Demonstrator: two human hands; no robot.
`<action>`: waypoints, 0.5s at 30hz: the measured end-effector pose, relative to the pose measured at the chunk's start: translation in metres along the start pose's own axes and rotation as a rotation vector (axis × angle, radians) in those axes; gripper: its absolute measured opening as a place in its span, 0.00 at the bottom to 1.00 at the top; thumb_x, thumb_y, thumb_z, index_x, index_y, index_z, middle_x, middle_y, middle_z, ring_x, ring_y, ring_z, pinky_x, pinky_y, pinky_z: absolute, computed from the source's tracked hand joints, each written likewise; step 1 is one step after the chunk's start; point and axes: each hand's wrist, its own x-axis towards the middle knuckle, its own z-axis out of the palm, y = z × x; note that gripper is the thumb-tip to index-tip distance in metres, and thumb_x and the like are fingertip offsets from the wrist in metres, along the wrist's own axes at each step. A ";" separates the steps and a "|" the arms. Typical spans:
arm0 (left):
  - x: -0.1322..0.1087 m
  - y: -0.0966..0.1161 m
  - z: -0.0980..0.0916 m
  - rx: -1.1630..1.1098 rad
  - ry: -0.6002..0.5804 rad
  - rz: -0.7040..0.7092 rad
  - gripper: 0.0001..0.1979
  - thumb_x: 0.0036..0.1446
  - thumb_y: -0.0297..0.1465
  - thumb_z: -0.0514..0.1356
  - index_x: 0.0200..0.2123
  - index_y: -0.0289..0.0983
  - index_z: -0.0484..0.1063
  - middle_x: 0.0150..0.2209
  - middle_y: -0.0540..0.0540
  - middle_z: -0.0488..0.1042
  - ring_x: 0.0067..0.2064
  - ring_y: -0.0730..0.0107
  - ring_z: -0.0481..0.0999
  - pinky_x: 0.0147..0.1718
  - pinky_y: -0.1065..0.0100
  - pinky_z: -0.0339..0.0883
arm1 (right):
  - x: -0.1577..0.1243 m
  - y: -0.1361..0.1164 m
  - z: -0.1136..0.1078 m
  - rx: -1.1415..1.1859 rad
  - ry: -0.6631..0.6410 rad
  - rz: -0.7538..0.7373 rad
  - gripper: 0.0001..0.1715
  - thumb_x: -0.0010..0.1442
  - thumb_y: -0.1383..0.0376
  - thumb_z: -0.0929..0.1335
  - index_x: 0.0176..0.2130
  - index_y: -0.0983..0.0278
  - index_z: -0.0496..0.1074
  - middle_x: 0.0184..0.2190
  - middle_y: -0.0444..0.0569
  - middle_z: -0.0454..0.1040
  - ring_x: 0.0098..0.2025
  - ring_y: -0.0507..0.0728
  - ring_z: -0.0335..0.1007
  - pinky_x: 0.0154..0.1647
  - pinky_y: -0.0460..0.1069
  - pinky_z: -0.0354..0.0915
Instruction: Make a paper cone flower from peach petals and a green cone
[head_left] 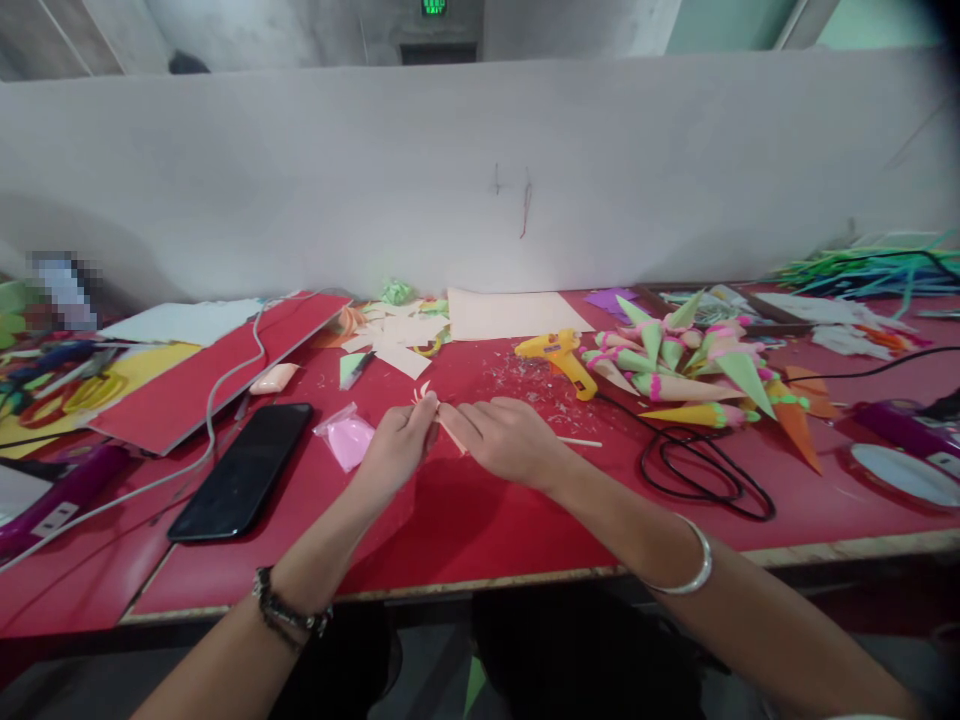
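Note:
My left hand (401, 432) and my right hand (506, 435) meet above the red table, fingers closed in a pinch. Between them is a small pale pink paper piece (421, 392), its pointed, fringed tips sticking up past my left thumb. Its lower part is mostly hidden by my fingers. A pink packet (349, 438) in clear wrap lies just left of my left hand. Beyond my right wrist a thin white stick (581, 441) rests on the table. A yellow glue gun (559, 358) lies on its side behind my right hand.
Paper cones (675, 360) in green, pink and orange are heaped at the right, near a coiled black cable (705, 475). A black phone (241, 470) and a red board (217, 375) lie left. Paper scraps (401, 325) sit behind, before a white partition (375, 180).

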 end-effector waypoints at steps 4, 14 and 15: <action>-0.001 -0.001 0.000 -0.016 -0.015 -0.040 0.23 0.55 0.42 0.44 0.12 0.37 0.51 0.10 0.56 0.49 0.14 0.81 0.48 0.15 0.73 0.44 | 0.002 -0.004 -0.003 0.059 -0.072 0.049 0.19 0.62 0.71 0.51 0.43 0.69 0.65 0.27 0.49 0.72 0.26 0.51 0.66 0.24 0.47 0.53; -0.002 -0.005 -0.025 0.457 -0.195 0.551 0.15 0.57 0.34 0.47 0.23 0.35 0.66 0.20 0.54 0.63 0.23 0.79 0.60 0.24 0.75 0.51 | 0.002 0.021 -0.011 1.508 -0.423 0.277 0.17 0.62 0.60 0.55 0.33 0.68 0.65 0.19 0.39 0.56 0.20 0.45 0.51 0.23 0.42 0.53; -0.001 -0.006 -0.027 0.485 -0.209 0.575 0.16 0.57 0.34 0.47 0.22 0.35 0.65 0.19 0.54 0.62 0.22 0.79 0.59 0.23 0.75 0.51 | 0.002 0.022 -0.011 1.545 -0.447 0.281 0.17 0.62 0.60 0.56 0.32 0.68 0.65 0.19 0.38 0.55 0.20 0.45 0.50 0.23 0.41 0.52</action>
